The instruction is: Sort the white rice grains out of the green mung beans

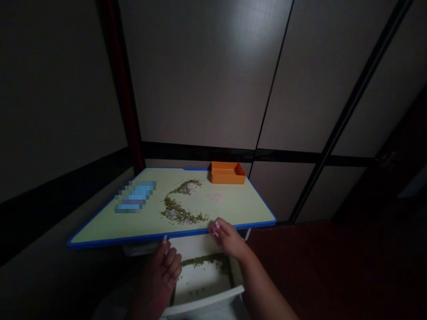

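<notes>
Small green beans [171, 205] lie scattered in a curved band on the pale yellow tabletop [233, 209], which has a blue rim. My right hand [230, 240] is over the near edge of the table, its fingers pinched on a small pinkish thing [214, 228] too blurred to name. Lower and to the left, my left hand [165, 266] is closed, fingers curled and thumb up by the blue rim; whatever it may hold is hidden. Between the hands, below the tabletop, a white drawer [200, 284] stands pulled out, with more green beans [208, 259] along its inner sides.
An orange open box [227, 178] stands at the back right of the tabletop. A blurred-out blue patch [136, 197] is at the left. Close behind rise grey wall panels [200, 89] with dark strips. A dark red floor [283, 262] lies to the right.
</notes>
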Demonstrator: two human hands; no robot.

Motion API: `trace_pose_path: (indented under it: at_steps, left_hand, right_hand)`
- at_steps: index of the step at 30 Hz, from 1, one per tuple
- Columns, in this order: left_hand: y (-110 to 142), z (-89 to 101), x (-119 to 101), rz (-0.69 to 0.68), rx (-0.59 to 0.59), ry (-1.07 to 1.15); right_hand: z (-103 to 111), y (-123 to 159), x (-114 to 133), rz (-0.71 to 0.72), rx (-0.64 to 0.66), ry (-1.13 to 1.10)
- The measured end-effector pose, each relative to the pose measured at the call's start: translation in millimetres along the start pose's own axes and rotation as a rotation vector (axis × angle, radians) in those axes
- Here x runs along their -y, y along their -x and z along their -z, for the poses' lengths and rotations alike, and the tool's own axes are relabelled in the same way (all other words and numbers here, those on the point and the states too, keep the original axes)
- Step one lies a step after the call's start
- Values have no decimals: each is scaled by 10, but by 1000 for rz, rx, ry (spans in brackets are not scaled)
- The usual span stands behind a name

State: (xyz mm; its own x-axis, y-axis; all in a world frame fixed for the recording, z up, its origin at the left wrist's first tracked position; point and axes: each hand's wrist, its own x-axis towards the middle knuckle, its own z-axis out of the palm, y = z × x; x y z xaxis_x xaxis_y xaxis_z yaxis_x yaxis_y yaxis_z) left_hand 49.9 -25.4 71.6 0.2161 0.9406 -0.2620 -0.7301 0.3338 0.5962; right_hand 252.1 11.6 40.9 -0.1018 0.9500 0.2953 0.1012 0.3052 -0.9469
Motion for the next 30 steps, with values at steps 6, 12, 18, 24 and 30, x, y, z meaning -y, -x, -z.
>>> trace_pose_path:
  at_steps: [6, 12, 18, 24, 30]
  left_hand:
    - [-42, 6, 37, -9, -42, 90]
    - [-52, 5, 60, -64, -55, 25]
    - [19, -39, 165, -236, -104, -260]
    - [1, -109, 208, -222, -132, -420]
    - [20, -139, 188, -187, -125, -435]
  right_hand:
    - [44, 5, -30, -22, 77, 298]
    - [70, -29, -51, 6, 54, 351]
    - [17, 30, -20, -12, 87, 414]
    - [15, 31, -11, -9, 77, 442]
    - [-8, 43, 66, -35, 123, 562]
